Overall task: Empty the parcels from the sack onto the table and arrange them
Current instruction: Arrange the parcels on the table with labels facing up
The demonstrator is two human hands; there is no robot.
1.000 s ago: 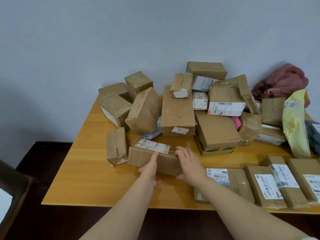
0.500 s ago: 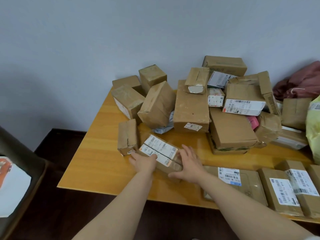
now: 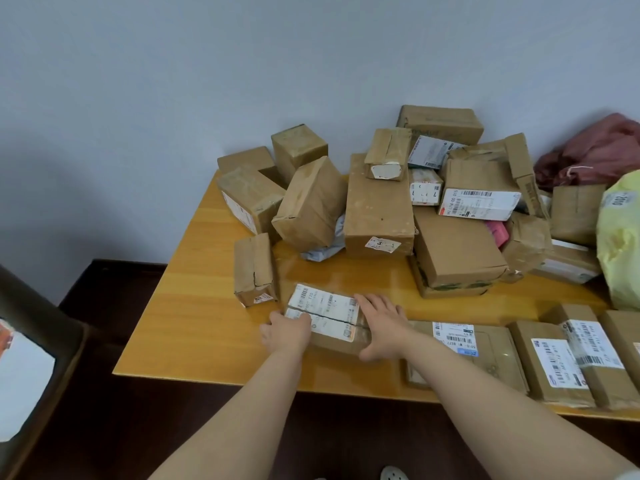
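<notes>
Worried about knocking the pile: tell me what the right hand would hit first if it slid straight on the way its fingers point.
The right hand points up-left across the labelled parcel. Past it lies bare table, then probably the tilted box; depth is uncertain.

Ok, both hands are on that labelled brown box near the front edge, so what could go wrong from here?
1. The brown cardboard box with white shipping labels sits close to the front edge of the orange wooden table; the left hand and right hand could pull it off.
2. Sliding it left could bump the small upright taped brown box beside it.
3. The loose heap of brown parcels behind looks unstable; a knock might topple the tilted ones.
</notes>
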